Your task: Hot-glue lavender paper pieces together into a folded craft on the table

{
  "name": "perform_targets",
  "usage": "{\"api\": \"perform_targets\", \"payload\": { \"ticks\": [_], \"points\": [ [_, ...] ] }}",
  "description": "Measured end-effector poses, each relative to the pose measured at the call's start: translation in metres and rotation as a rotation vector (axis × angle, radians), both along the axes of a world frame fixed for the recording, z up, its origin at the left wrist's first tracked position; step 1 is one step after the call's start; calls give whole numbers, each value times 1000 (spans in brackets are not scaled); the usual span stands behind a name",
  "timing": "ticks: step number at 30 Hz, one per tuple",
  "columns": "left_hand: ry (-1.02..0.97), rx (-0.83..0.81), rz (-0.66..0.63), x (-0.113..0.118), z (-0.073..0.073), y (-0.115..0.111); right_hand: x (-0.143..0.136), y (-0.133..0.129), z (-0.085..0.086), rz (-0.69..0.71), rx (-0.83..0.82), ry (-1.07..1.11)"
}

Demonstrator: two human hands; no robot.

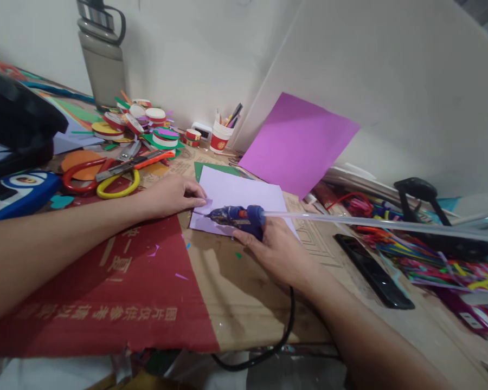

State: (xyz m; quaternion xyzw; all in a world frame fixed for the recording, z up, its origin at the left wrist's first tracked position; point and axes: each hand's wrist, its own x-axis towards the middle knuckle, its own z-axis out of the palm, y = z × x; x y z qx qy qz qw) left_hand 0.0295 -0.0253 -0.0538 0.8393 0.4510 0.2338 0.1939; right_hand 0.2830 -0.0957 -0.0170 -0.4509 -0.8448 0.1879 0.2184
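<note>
My right hand (pixel 282 246) is wrapped round a dark blue hot glue gun (pixel 244 216), its nozzle pointing left. A long clear glue stick (pixel 350 219) sticks out of the back of the gun, and a black cord hangs below. The nozzle tip is over the left part of a lilac sheet of paper (pixel 244 189) lying flat. At that sheet's left edge, my left hand (pixel 177 194) is closed, with thumb and fingertips pinching a small lilac paper piece (pixel 204 204). Whether this piece is joined to the sheet I cannot tell.
Scissors (pixel 126 184) and an orange utility knife (pixel 154 157) lie left, before several paper-cup rings (pixel 156 116). Behind stand a grey bottle (pixel 103 65) and a pen cup (pixel 220 136). A purple sheet (pixel 301 141) leans on the wall; a phone (pixel 372 271) lies right.
</note>
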Motion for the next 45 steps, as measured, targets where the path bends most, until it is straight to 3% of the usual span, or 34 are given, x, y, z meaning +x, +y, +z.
{"api": "perform_targets", "payload": {
  "ticks": [11,23,45],
  "points": [
    [14,4,-3,0,0,1,-23,5,-6,11,24,-89],
    [5,11,-10,0,0,1,-6,-1,1,-39,33,-89],
    [7,-12,-4,1,4,-3,-10,-5,6,0,-13,-82]
  ]
}}
